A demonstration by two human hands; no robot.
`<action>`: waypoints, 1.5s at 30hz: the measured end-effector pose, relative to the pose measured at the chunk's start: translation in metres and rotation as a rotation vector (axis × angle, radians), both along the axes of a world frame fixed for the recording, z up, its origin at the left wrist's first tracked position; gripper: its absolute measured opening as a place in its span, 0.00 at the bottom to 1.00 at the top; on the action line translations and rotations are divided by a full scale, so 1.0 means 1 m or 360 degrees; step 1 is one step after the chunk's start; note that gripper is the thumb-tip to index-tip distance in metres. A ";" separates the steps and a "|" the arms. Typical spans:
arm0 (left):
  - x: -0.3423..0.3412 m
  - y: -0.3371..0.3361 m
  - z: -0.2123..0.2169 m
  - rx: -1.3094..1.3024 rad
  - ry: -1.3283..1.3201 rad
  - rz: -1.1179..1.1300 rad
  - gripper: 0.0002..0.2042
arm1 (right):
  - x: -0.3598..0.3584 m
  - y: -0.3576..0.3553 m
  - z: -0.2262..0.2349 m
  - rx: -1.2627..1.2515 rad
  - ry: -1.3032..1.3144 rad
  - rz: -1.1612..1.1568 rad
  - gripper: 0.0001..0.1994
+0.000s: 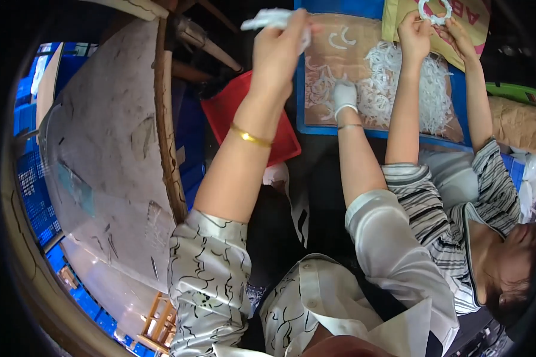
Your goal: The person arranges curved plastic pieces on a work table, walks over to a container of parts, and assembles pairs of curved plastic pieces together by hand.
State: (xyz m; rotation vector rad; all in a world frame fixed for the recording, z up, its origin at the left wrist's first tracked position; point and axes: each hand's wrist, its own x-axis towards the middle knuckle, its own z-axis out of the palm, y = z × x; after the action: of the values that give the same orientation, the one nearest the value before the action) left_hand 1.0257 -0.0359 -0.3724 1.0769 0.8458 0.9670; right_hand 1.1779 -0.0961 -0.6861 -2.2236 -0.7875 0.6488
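Note:
Raised at the top, my left hand (278, 50), a gold bangle on its wrist, is closed around white plastic pieces (268, 19); they are slightly blurred, so their exact shape is unclear. My right hand (345, 97), in a white glove, reaches down among white curved plastic pieces (318, 89) at the left part of a blue tray (299, 110). Its fingertips are hidden, and I cannot make out whether it grips anything. A larger heap of white curved pieces (436, 89) fills the tray's right part. Two loose arc-shaped pieces (337, 41) lie on the brown cardboard (354, 59) lining the tray.
To my right, a co-worker in a striped top holds a white ring (436, 12) in both hands above the tray, before a yellow-green bag (476, 24). A red tray (286, 146) stands below my left forearm. On the left is a worn grey table (113, 119) with small tools (112, 244).

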 end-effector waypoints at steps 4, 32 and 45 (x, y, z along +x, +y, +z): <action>-0.014 0.004 -0.037 -0.0407 -0.0010 0.0115 0.13 | 0.007 -0.005 -0.009 -0.0463 -0.0157 -0.0052 0.19; -0.025 0.001 -0.032 -0.0407 0.0413 -0.0315 0.25 | -0.024 -0.010 0.234 0.1315 0.2357 -0.0069 0.10; -0.019 -0.057 0.049 0.1207 0.0912 0.0025 0.16 | -0.023 -0.034 0.341 0.1259 0.2269 0.0456 0.11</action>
State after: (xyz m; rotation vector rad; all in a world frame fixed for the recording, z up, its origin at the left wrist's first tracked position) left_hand 1.0072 -0.0930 -0.3231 2.0678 0.9628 1.0321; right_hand 1.1547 -0.1304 -0.3453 -0.5847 -0.4145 1.4477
